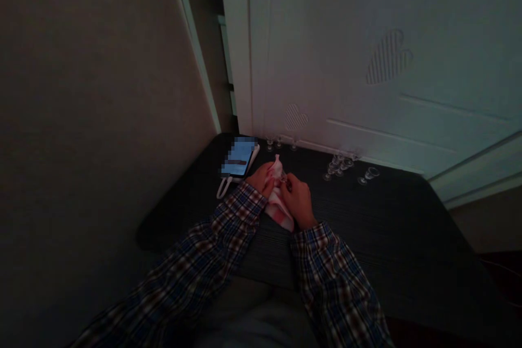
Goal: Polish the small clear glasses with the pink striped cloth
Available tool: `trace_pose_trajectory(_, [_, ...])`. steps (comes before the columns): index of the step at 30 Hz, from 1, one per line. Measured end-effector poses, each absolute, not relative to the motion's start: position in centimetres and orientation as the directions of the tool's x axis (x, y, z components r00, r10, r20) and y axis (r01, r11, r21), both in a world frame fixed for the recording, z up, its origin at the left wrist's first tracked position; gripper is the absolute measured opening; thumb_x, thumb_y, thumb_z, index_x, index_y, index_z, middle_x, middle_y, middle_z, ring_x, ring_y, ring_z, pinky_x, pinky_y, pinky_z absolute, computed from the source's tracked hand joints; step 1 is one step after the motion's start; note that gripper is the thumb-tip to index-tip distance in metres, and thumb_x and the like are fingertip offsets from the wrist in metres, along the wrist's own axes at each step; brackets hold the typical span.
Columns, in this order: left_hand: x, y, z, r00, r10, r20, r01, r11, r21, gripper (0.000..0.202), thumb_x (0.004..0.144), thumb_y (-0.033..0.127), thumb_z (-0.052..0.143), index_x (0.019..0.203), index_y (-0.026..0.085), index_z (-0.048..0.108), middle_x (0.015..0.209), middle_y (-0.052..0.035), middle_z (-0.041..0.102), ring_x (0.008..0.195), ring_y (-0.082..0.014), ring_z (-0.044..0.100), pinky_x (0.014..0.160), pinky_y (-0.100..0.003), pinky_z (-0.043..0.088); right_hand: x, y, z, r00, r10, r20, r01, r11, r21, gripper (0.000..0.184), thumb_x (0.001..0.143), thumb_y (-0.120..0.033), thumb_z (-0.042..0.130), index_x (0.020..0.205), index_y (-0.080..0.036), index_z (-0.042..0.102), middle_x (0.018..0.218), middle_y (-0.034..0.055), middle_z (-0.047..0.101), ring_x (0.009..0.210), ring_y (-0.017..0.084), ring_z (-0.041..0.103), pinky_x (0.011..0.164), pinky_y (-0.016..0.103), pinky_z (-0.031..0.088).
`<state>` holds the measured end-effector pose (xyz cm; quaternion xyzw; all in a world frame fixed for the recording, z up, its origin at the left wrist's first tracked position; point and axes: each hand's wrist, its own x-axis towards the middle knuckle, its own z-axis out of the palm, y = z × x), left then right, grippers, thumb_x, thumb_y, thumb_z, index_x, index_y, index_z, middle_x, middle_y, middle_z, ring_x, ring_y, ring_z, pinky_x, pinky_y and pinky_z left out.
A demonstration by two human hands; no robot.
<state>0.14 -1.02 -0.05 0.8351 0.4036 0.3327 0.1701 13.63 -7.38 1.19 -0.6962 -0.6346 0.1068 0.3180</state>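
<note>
A pink and white cloth [279, 212] hangs bunched over the dark table, with my left hand [260, 178] closed around its upper part. My right hand [299, 199] is closed at the cloth's right side, its fingers pinching a small clear glass [284, 177]. Part of that glass is hidden by the cloth and my fingers. To the right of my hands, several small stemmed glasses [339, 165] stand close together. One more stemmed glass [369, 175] lies tilted or on its side beyond them.
A lit phone [240, 156] with a white cable [223, 187] lies left of my hands. Several small glasses [269, 144] stand at the back edge of the dark table [367, 239]. A white panel with heart patterns [326, 54] rises behind; a wall [101, 92] borders the left.
</note>
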Motion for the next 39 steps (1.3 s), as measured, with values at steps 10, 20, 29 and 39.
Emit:
trace_pose_trajectory(10, [0.2, -1.3, -0.1, 0.489, 0.747, 0.451, 0.557, -0.665, 0.497, 0.038, 0.082, 0.02, 0.037, 0.118, 0.01, 0.046, 0.105, -0.0115, 0.056, 0.094, -0.0204, 0.055, 0.083, -0.031, 0.047, 13.7, -7.5, 1.3, 0.243, 0.944, 0.222, 0.813, -0.074, -0.577, 0.015, 0.086, -0.029, 0.042, 0.081, -0.02, 0.053, 0.07, 0.0002, 0.061, 0.06, 0.012, 0.054, 0.052, 0.022, 0.026])
trace_pose_trajectory(20, [-0.2, -1.7, 0.5, 0.548, 0.735, 0.399, 0.503, -0.671, 0.545, 0.041, 0.086, 0.022, 0.035, 0.125, 0.012, 0.042, 0.114, -0.0113, 0.056, 0.103, -0.0213, 0.054, 0.089, -0.034, 0.046, 13.4, -7.6, 1.5, 0.241, 0.949, 0.204, 0.809, -0.08, -0.582, 0.015, 0.086, -0.03, 0.043, 0.079, -0.021, 0.053, 0.071, 0.0003, 0.062, 0.061, 0.013, 0.055, 0.052, 0.022, 0.026])
trace_pose_trajectory(29, [-0.1, -1.1, -0.5, 0.54, 0.726, 0.426, 0.484, -0.682, 0.548, 0.04, 0.084, 0.021, 0.035, 0.123, 0.018, 0.044, 0.112, -0.0096, 0.057, 0.102, -0.0211, 0.055, 0.089, -0.036, 0.047, 13.4, -7.6, 1.3, 0.25, 0.943, 0.22, 0.815, -0.082, -0.574, 0.014, 0.086, -0.027, 0.042, 0.08, -0.021, 0.053, 0.069, 0.0002, 0.061, 0.061, 0.013, 0.056, 0.052, 0.022, 0.026])
trace_pose_trajectory(39, [0.0, -1.2, -0.5, 0.509, 0.732, 0.452, 0.473, -0.677, 0.564, 0.042, 0.084, 0.024, 0.038, 0.124, 0.013, 0.041, 0.114, -0.0125, 0.056, 0.103, -0.0216, 0.055, 0.09, -0.036, 0.046, 13.3, -7.8, 1.3, 0.196, 0.945, 0.26, 0.793, 0.003, -0.609, 0.014, 0.086, -0.027, 0.04, 0.079, -0.021, 0.051, 0.07, 0.0, 0.061, 0.062, 0.013, 0.056, 0.054, 0.021, 0.029])
